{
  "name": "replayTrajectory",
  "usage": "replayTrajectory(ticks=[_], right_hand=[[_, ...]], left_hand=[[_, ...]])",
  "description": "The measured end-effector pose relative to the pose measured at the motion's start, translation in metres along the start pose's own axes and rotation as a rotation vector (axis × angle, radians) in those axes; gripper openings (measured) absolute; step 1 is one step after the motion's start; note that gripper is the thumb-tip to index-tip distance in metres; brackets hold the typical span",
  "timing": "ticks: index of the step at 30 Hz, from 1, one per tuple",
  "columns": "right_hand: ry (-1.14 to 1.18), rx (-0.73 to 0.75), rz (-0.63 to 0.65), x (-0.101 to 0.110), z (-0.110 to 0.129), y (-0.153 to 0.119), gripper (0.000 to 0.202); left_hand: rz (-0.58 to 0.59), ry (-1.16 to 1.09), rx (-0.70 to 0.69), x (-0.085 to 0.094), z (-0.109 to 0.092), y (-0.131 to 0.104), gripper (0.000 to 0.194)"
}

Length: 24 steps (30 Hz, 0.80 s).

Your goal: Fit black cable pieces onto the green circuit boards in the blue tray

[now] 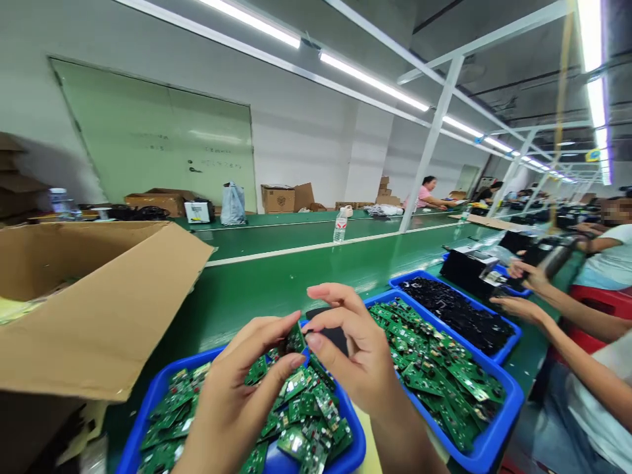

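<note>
Nearest, the person's two hands meet over a blue tray. The left hand (247, 382) grips a green circuit board (295, 340) between thumb and fingers, above the heap of boards in the left tray (358, 434). The held board is tilted, and only a short stretch of it shows between the fingers, so which way its long axis runs cannot be told. The right hand (358, 355) brings thumb and forefinger nearly together at the board's right edge, where a small dark bit shows; whether they grip that bit or the board itself cannot be told. Its other fingers are curled and spread.

The loose boards in the left tray lie at mixed angles. To the left is an open cardboard box (108, 322), a flap leaning toward the tray. To the right, a second tray (516, 395) is heaped with boards, many with their long axis slanting from upper left to lower right. Just beyond it, another tray (514, 334) holds black parts (451, 309).

At the right, a co-worker's hands (530, 286) are near a black case (467, 271). Farther across the green counter (257, 286) stand a bottle (340, 227) and a bag (233, 205), before a pale green door (162, 141).
</note>
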State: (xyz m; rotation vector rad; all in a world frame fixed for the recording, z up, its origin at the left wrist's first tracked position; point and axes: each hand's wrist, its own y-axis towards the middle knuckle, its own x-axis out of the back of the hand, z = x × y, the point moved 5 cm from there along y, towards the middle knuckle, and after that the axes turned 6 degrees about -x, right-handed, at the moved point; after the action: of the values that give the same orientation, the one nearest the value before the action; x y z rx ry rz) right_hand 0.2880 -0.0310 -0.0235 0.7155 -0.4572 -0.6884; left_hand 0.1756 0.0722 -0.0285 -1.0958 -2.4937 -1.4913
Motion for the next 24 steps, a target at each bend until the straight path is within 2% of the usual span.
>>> replayTrajectory(ticks=[5, 12, 17, 20, 24], right_hand=[[0.028, -0.014, 0.036, -0.001, -0.001, -0.002, 0.019], [0.154, -0.085, 0.099, 0.003, 0.001, -0.003, 0.026], [0.190, -0.232, 0.058, 0.003, -0.005, -0.002, 0.007], [0.240, -0.326, 0.116, -0.003, -0.009, -0.003, 0.007], [0.282, -0.371, 0.144, -0.004, -0.011, -0.003, 0.004]], left_hand=[[-0.029, -0.041, -0.008, -0.004, -0.006, 0.000, 0.032], [-0.092, 0.023, -0.085, -0.001, -0.010, -0.002, 0.037], [-0.123, 0.075, -0.165, 0.001, -0.014, -0.002, 0.037], [-0.122, 0.107, -0.201, 0.000, -0.018, -0.001, 0.037], [-0.121, 0.156, -0.226, 0.001, -0.021, 0.000, 0.037]])
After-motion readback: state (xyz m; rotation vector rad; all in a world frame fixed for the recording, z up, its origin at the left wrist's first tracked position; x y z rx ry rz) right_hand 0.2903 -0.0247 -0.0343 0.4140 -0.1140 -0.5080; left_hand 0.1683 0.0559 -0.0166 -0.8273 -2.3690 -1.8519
